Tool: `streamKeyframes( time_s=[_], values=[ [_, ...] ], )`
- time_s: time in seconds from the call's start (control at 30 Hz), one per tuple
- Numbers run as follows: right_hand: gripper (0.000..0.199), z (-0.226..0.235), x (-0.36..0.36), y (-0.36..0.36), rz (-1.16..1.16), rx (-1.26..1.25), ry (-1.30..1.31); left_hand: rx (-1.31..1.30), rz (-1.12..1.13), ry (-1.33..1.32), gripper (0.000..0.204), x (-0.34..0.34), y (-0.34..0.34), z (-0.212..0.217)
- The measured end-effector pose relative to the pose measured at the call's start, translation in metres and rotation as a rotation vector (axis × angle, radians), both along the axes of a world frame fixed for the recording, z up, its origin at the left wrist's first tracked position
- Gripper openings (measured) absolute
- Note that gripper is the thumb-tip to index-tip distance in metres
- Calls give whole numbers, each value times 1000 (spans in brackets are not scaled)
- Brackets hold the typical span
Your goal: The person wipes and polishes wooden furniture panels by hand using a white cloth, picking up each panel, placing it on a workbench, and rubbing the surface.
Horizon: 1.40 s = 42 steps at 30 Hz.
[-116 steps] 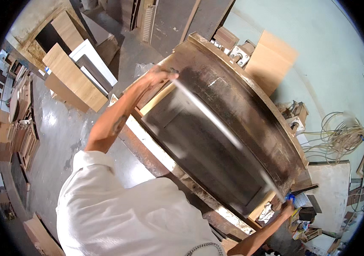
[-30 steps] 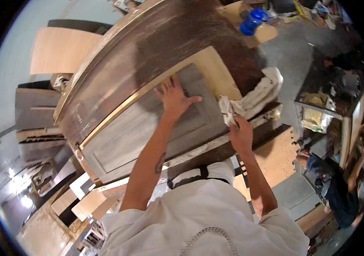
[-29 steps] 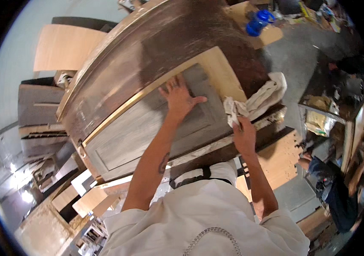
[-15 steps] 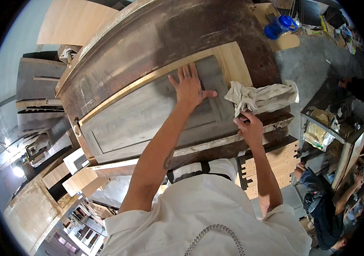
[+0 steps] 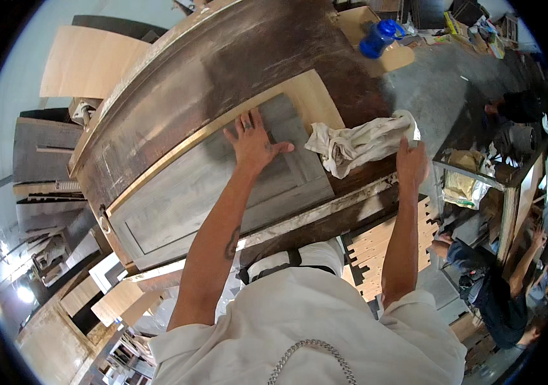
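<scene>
- We take the grey door panel (image 5: 222, 192) as our landmark: a flat, recessed rectangle with a dull, streaky grey finish, lying tilted on a wide dark-brown slab (image 5: 235, 64).
- Left of the panel, a small metal ring pull (image 5: 104, 222) sits on its corner; beyond it, pale plywood sheets (image 5: 88, 61) and dark boards are stacked, bent by the lens and hard to read.
- Along the panel's upper edge runs a pale bare-wood strip (image 5: 178, 151), widening to an unpainted patch at the right end.
- The left hand (image 5: 253, 138) lies flat on the panel's right part, fingers spread, palm pressed to the grey surface.
- Just right of the panel, a crumpled off-white rag (image 5: 360, 142), soft and creased, rests on the brown slab.
- The right hand (image 5: 410, 163) touches the rag's right end at the slab's edge; we see only its back, so we cannot tell whether its fingers grip the cloth or the edge.
- Above and right of the panel stands a blue plastic jug (image 5: 376, 40) on a pale board.
- Far right, another person (image 5: 495, 292) in dark clothes is partly cut off by the dark rim.
</scene>
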State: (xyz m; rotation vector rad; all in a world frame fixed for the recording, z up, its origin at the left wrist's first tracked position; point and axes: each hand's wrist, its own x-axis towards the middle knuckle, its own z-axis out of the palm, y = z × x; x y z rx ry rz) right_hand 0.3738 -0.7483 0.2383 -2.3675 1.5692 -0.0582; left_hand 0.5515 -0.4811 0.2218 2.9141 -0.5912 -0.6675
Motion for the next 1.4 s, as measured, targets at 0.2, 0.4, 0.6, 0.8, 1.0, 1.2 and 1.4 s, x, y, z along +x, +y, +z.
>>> streamKeyframes(
  time_s=[0.2, 0.4, 0.6, 0.8, 1.0, 1.2, 1.4],
  values=[
    [50, -58, 16, -50, -269, 257, -472, -38, -10, -11, 131, 1, 10, 0],
    [46, 55, -15, -31, -268, 1180, -1500, -54, -34, -20, 129, -2, 3, 2],
    [49, 61, -8, -5, -343, 1142, -1229, -58, -20, -20, 128, -2, 16, -2],
    [40, 98, -31, -19, -5, 463, -1113, -88, -15, -7, 129, -2, 9, -5],
    [40, 22, -13, 107, 627, 579, -405, 3, -58, -37, 108, 0, 15, -12],
    [31, -24, -30, 125, 464, 633, -442, 52, -72, -100, 72, 2, 13, -27],
    [51, -32, 19, 129, 715, 360, 300, 12, -51, -139, 69, 2, 16, -28]
  ],
)
